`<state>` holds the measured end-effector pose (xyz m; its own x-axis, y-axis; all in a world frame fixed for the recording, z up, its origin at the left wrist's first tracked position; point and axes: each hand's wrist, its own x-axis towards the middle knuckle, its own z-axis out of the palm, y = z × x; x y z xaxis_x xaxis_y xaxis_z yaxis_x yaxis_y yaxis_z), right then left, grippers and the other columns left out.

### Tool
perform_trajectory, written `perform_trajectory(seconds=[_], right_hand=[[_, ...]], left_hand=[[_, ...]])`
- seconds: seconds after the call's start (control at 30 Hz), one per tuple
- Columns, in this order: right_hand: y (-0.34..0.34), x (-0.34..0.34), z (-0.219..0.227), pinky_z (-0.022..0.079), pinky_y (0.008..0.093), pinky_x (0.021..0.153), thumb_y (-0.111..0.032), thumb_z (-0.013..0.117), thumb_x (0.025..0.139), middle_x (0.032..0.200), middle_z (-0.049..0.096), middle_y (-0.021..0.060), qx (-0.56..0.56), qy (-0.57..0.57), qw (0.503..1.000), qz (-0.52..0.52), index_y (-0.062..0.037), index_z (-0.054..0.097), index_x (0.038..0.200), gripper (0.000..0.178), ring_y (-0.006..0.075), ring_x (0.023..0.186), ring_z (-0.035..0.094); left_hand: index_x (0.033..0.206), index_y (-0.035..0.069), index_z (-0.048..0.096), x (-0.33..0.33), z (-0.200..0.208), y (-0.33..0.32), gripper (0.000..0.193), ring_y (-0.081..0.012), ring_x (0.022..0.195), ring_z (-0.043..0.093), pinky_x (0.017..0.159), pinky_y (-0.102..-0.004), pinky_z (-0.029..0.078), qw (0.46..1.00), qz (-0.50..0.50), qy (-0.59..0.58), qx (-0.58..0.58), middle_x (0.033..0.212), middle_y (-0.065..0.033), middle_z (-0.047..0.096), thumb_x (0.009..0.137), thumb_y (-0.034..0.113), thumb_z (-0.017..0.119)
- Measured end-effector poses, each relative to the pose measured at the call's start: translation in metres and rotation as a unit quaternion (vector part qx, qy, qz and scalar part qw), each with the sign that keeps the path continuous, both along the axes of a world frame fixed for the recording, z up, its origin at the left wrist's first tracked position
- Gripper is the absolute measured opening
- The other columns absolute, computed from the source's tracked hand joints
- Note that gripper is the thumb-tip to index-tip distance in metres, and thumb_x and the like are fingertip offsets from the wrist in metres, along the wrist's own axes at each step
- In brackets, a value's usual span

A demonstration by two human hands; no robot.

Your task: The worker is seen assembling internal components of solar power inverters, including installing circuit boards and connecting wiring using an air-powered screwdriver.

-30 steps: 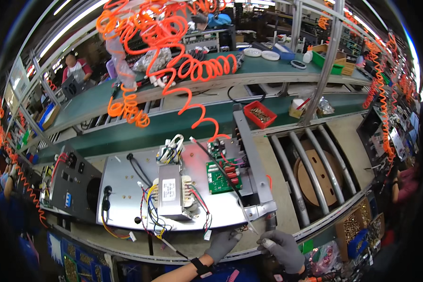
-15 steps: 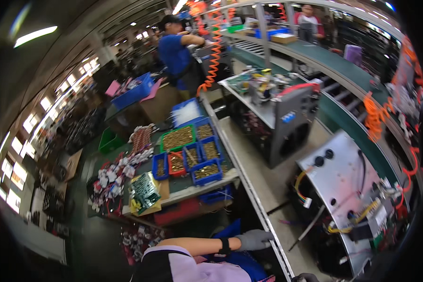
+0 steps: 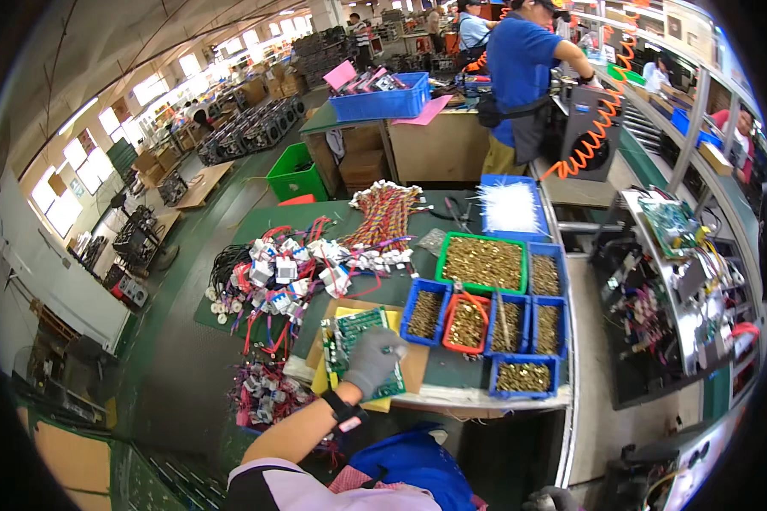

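My left hand, in a grey glove with a black band at the wrist, reaches over the worktable. Its fingers are curled closed at the right part of a green circuit board. Under the board lie yellow sheets and a piece of brown cardboard. At the bottom edge, only a piece of my right hand shows, in a dark grey glove; its fingers cannot be made out. Right of the board stand a blue bin and a red bin of small brass-coloured parts.
Wire bundles with white connectors cover the table's left. A green tray of brass-coloured parts and a blue tray of white strips stand behind. A metal rail edges the table. Opened machine units stand rightward. A co-worker stands beyond.
The view has turned left toward the table. My left hand has gone from the metal rail to the circuit board. My right hand stays low at the bottom edge.
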<state>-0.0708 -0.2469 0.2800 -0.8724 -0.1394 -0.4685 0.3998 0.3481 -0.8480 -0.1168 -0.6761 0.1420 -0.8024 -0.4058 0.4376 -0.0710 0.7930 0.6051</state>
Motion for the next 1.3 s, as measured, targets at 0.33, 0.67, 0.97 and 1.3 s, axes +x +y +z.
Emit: perform_trajectory(seconds=[0.33,0.67,0.97,1.3], right_hand=[[-0.107,-0.046,-0.008,0.043,0.0208,0.062,-0.018,0.059,0.092,0.082,0.061,0.0046,-0.101,-0.037,0.994,0.036,-0.0012,0.060,0.103,0.020,0.0082,0.069,0.054],[-0.104,-0.038,0.002,0.035,0.0179,0.051,-0.019,0.060,0.092,0.077,0.059,0.0004,-0.115,-0.043,0.992,-0.035,-0.0019,0.060,0.103,0.021,0.0038,0.059,0.046],[-0.133,-0.117,-0.003,0.038,0.0354,0.100,-0.028,0.074,0.081,0.131,0.047,0.0222,-0.115,0.190,0.941,0.254,0.0050,0.029,0.140,0.081,0.0268,0.120,0.048],[-0.049,-0.084,0.083,0.039,0.0362,0.098,-0.037,0.085,0.063,0.119,0.053,0.0152,-0.088,0.443,0.892,-0.008,-0.0022,0.042,0.131,0.088,0.0257,0.114,0.051]], left_hand=[[0.136,0.008,0.036,-0.052,-0.052,-0.190,0.092,-0.0320,0.129,0.036,0.100,-0.0449,0.038,0.883,0.222,-0.413,-0.027,0.137,-0.0175,0.039,0.064,0.048,0.078],[0.099,0.003,0.062,-0.117,-0.008,-0.261,0.041,-0.0389,0.083,0.064,0.074,-0.0488,0.049,0.955,0.105,-0.276,0.013,0.090,-0.0255,0.064,0.087,0.039,0.045],[0.092,0.000,0.057,-0.083,0.282,-0.058,0.035,-0.0038,0.043,0.036,0.048,-0.0251,0.046,0.910,-0.325,-0.073,0.248,0.053,0.0060,0.036,0.097,0.032,0.045],[0.100,-0.006,0.057,-0.099,0.340,0.229,0.041,-0.0122,0.044,0.043,0.054,-0.0311,0.047,0.607,-0.707,-0.198,0.305,0.050,0.0014,0.042,0.096,0.033,0.048]])
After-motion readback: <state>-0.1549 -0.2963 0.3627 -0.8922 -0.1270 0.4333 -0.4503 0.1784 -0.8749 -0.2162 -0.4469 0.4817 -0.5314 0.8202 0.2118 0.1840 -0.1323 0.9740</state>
